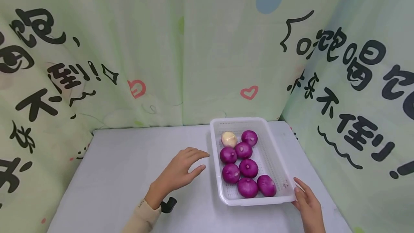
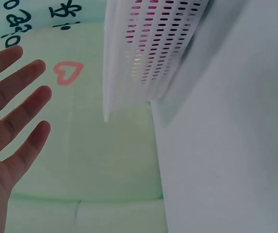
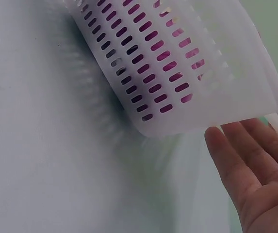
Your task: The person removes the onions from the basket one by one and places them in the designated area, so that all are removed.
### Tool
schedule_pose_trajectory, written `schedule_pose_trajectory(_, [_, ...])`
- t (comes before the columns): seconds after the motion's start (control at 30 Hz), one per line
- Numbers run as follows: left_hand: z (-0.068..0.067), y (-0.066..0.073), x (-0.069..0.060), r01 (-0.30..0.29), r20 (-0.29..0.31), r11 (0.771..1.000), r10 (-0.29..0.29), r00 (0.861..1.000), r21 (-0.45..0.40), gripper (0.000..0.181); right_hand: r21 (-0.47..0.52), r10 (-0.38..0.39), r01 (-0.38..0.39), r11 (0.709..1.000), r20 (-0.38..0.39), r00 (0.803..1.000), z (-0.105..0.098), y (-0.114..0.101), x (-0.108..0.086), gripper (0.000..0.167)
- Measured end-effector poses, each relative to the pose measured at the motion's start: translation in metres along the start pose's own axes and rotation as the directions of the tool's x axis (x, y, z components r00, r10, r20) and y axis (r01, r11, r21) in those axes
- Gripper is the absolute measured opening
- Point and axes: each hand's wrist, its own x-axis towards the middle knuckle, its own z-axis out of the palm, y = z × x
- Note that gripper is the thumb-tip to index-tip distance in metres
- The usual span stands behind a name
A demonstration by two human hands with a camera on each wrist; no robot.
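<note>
A white plastic basket (image 1: 275, 146) with slotted walls stands on the right half of the table in the head view. Several purple onions (image 1: 247, 187) and one pale, cream-coloured onion (image 1: 229, 139) lie in it, mostly along its left side. My left hand (image 1: 181, 168) hovers left of the basket, fingers apart and holding nothing; its spread fingers (image 2: 17, 121) show in the left wrist view. At the basket's near right corner is my right hand (image 1: 307, 202). In the right wrist view, its extended fingers (image 3: 243, 155) touch the basket under the rim.
The white table (image 1: 129, 175) reaches back to a pale green curtain (image 1: 155, 46) printed with dark characters and hearts. More curtain (image 1: 372, 190) hangs along the right side. A black wrist device (image 1: 169, 205) sits by the left cuff.
</note>
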Motion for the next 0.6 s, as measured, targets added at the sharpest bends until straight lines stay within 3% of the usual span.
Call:
schedule_pose_trajectory(0.13, [0.005,0.0,0.015,0.002,0.101,0.999,0.002,0.995,-0.041,0.037,0.055,-0.002,0.001,0.998,0.019,1.0,-0.001,0.003,0.001,0.064])
schedule_pose_trajectory(0.23, [0.009,0.0,0.027,0.002,0.182,0.998,0.01,0.983,-0.065,0.039,0.082,0.003,-0.005,0.997,0.027,1.0,-0.001,0.003,0.002,0.064])
schedule_pose_trajectory(0.5, [0.022,0.001,0.055,-0.037,0.351,0.998,0.054,0.935,-0.054,0.047,-0.004,0.154,-0.154,0.988,0.045,0.987,-0.003,-0.003,0.007,0.071])
schedule_pose_trajectory(0.6, [0.028,0.003,0.067,-0.062,0.404,0.996,0.084,0.911,-0.068,0.047,0.005,0.173,-0.174,0.985,0.07,0.982,-0.006,-0.005,0.007,0.062])
